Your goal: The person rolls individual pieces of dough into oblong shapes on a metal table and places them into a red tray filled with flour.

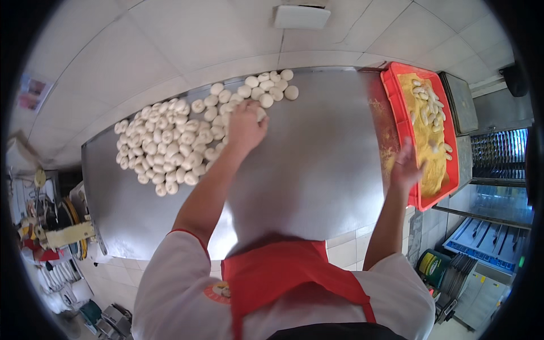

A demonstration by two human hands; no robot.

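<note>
A large cluster of round white dough balls (161, 141) covers the left part of the steel table, thinning out toward the far edge. My left hand (245, 127) reaches into the right side of this cluster, its fingers curled round a dough ball (261, 114) that shows partly beside them. At the right, my right hand (406, 165) is held by the near-left rim of a red tray (402, 113), fingers apart and holding nothing. Yellow crumbs or powder (433, 170) fill the tray, with several oblong dough pieces (436, 113) on top. One pale piece (434, 146) near my right fingers looks blurred.
The steel table (306, 164) stands against a tiled wall (226, 34). Yellow crumbs are scattered on a reddish strip (382, 124) left of the tray. Beyond the tray are grey lidded boxes (459, 96). Shelves with kitchen gear (56, 226) stand at the far left.
</note>
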